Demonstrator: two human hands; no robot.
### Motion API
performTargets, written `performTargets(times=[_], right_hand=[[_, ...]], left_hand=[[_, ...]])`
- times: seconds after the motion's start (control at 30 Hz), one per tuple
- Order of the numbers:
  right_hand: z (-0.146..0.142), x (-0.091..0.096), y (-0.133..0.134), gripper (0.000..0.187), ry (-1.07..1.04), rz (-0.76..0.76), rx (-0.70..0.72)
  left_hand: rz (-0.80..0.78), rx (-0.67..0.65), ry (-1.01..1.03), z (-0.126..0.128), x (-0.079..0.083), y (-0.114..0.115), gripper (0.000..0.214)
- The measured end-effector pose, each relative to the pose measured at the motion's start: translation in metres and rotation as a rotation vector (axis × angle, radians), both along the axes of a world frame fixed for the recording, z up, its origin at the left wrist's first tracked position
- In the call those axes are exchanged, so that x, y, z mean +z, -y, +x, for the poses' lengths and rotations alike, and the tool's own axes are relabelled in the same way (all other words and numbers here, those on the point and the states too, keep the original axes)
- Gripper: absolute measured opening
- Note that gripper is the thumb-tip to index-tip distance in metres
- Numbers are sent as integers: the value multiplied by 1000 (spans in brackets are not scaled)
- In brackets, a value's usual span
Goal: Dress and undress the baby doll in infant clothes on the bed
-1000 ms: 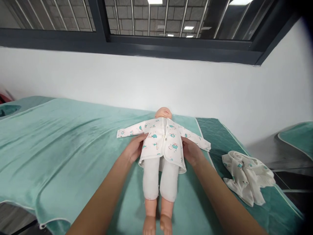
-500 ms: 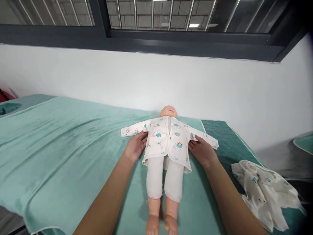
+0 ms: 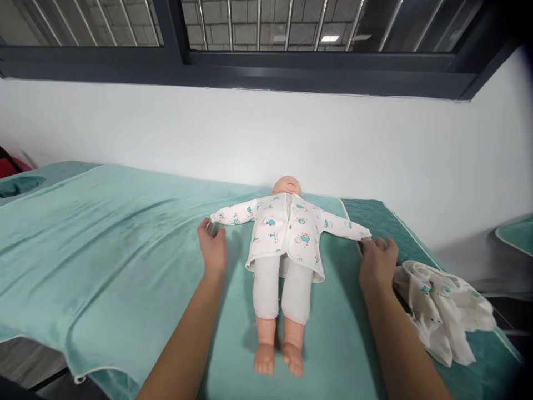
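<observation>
A baby doll [image 3: 287, 185] lies on its back with its arms spread, in a white jacket [image 3: 285, 228] with teal and pink prints. Its soft white legs [image 3: 266, 286] and bare feet point toward me. At the end of the sleeve on the left is my left hand [image 3: 214, 247], thumb and fingers apart, fingertips at the cuff [image 3: 214, 217]. My right hand [image 3: 378, 264] pinches the cuff of the other sleeve [image 3: 347, 228], which is stretched out straight. The front of the jacket hangs over the tops of the legs.
Light green cloth [image 3: 125, 239] covers the bed beneath the doll, with a darker green sheet [image 3: 366, 214] at the right. Crumpled white printed clothing [image 3: 445, 311] lies to the right of my right forearm. Behind are a white wall [image 3: 166, 128] and a barred window [image 3: 291, 69].
Both hands have moved outward from beside the jacket's body to the sleeve ends. The sleeve on the right is now straighter, its cuff pinched by my right hand.
</observation>
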State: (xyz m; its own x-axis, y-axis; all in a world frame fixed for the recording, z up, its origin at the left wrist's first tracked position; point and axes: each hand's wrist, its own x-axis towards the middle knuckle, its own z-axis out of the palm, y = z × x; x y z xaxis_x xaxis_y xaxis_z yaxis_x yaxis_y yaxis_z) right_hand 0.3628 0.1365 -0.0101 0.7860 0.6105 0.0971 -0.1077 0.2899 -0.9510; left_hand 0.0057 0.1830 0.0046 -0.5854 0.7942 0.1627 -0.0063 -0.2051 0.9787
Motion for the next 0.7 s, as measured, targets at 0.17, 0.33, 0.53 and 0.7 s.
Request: performTargets(times=[0.17,0.33,0.53,0.7], right_hand=[[-75,5,47,56,506,15,187],[-108,7,86,44,969,45,393],[-105,3,82,32,1035,66,307],[-105,1,75,21,994,87,221]], left_hand=[[147,-224,-422,17,3,26,31],[165,-484,-617,16,-3,58,40],[206,-622,-779,14,-6,79,55],[198,-598,-883,20,-7,79,64]])
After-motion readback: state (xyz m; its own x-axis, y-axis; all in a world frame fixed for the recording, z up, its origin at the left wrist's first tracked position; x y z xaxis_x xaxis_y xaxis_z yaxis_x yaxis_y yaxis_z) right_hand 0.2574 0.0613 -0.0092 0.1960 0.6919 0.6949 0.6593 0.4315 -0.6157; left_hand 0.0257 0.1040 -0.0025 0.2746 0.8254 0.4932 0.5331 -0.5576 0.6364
